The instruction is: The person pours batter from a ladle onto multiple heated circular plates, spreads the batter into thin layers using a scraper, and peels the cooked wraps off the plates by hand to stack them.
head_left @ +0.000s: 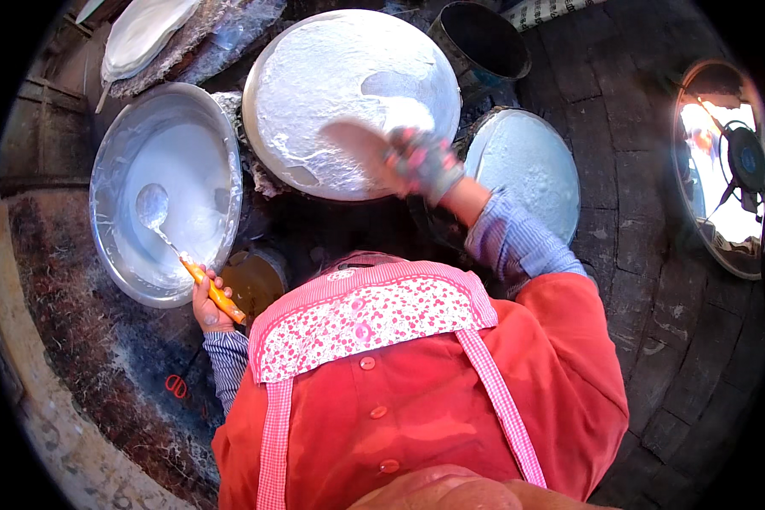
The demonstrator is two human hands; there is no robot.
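Note:
My left hand (210,302) holds the orange handle of a metal ladle (151,204), whose bowl rests inside the large metal basin (107,178) of thin white batter at the left. My right hand (425,166), in a grey patterned glove and blurred by motion, grips a flat wooden-looking spreader (353,140) over a big round griddle (314,85) coated with a white layer that has a bare patch on its right. Beside it, on the right, is a smaller round surface (523,166) with a pale, smooth top.
Stacked white sheets (149,30) lie at the upper left. A dark pot (476,38) stands behind the griddles. A yellowish container (251,285) is beside the basin, with red-handled scissors (177,387) lower left. A round mirror-like object (693,170) is on the dark brick floor (654,340).

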